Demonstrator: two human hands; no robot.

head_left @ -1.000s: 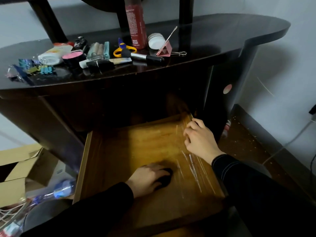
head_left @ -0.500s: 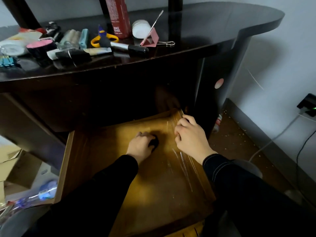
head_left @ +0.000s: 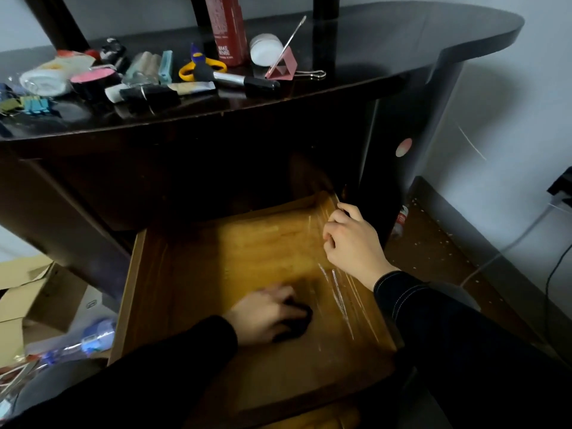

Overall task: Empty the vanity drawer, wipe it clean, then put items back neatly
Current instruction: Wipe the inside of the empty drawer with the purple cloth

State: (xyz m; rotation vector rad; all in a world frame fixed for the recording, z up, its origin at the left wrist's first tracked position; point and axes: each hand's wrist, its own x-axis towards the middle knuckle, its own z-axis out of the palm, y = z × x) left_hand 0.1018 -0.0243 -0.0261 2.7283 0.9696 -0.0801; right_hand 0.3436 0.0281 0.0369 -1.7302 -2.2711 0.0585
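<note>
Red bottle (head_left: 227, 29) lettered "MAKE", left hand (head_left: 266, 314) gripping cloth (head_left: 295, 327)

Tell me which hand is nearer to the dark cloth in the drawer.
Left. The left hand grips the cloth; the right hand is apart, holding the drawer's right wall.

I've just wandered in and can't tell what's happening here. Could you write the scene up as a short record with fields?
setting: dark vanity top, wooden drawer pulled out below it
left hand: holds a dark cloth against the drawer floor
right hand: grips the drawer's right wall
inside drawer: only the hands and cloth show
on vanity top: red bottle, yellow scissors, white jar, pink stand, other small items
stage: emptied, wiping under way, nothing put back
</note>
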